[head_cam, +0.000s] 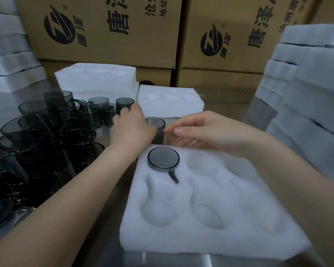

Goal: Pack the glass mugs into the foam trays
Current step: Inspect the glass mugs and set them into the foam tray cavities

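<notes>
Nearest, under both forearms, a white foam tray [210,234] is seen lying on the steel table [108,253], most of its moulded pockets bare. One pocket is taken, the far-left one, just below the gap between the two hands. A seated mug [163,158] is sunk in there rim up, its handle pointing back toward the wearer.

Outside the left forearm a mug pile [37,141] is crowded together, stacked and bunched, and the reach on that side is hemmed in by it.

Between the hands a standing mug [157,125] is found upright on the table just past the tray's far edge, partly hidden by the left hand. The glass is smoky grey and see-through, with straight sides and a thin bright rim.

The left hand [131,126] is stretched over the pile's inner edge, its fingers bent down among the rims. Whether a mug is gripped there cannot be told.

The right hand [210,130] is held loose and spread, with nothing carried. Its forefinger is extended to just beside the standing mug's wall, though contact cannot be confirmed.

Beyond the fingertips a second tray [170,105] and a taller foam block [96,79] are set. Foam stacks [307,93] flank the scene, and printed cardboard boxes [104,26] close off the back.
</notes>
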Motion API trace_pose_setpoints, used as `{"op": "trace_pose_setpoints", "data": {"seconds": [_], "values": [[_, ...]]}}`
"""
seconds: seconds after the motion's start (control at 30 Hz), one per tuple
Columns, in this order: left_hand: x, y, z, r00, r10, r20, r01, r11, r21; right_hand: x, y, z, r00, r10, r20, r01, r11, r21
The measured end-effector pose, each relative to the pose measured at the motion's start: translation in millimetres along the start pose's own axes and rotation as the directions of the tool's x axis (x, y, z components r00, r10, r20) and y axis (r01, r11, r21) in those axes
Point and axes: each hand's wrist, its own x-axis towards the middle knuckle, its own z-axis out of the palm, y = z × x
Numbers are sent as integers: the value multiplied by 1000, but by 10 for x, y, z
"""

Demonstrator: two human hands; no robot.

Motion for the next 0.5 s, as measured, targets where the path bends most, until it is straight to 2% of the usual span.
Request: {"op": "trace_pose_setpoints", "data": {"seconds": [0.07, 0.17, 0.27, 0.37, 0.43, 0.5], "values": [[22, -29, 49, 993, -77, 94, 95, 975, -200, 33, 38, -6, 996, 32, -80, -29, 999, 34], [21, -44, 100, 974, -77, 213, 155, 912, -379, 67, 84, -2, 980, 73, -186, -56, 994, 93], [10, -50, 114, 958, -87, 273, 200, 886, -418, 105, 139, -2, 943, 137, -305, -83, 979, 184], [22, -71, 132, 954, -99, 283, 219, 875, -431, 128, 176, 8, 918, 200, -343, -111, 959, 260], [12, -73, 134, 959, -89, 269, 204, 874, -441, 139, 187, 15, 913, 212, -349, -113, 952, 283], [2, -57, 114, 980, -42, 194, 124, 893, -434, 146, 197, 15, 916, 208, -343, -106, 950, 293]]}}
